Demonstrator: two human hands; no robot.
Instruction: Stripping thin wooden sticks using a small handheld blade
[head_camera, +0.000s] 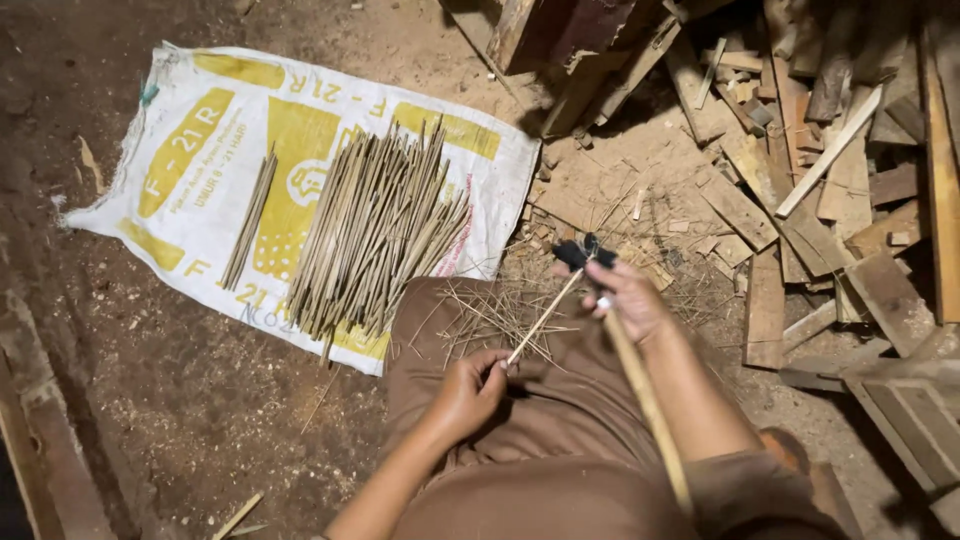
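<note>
My left hand (468, 388) pinches the near end of a thin bamboo stick (545, 317) above my lap. My right hand (628, 299) grips a long-handled knife (640, 385), its dark-wrapped blade end (583, 254) resting against the stick's far end. The pale wooden handle runs back along my right forearm. Thin shavings (490, 318) lie scattered on the brown cloth (520, 420) over my legs.
A white and yellow woven sack (200, 150) lies on the dirt floor at left, bearing a large pile of bamboo sticks (375, 235) and a small bundle (250, 220). Scrap wood planks (800, 170) are heaped at right. A wooden beam (40, 440) runs along the lower left.
</note>
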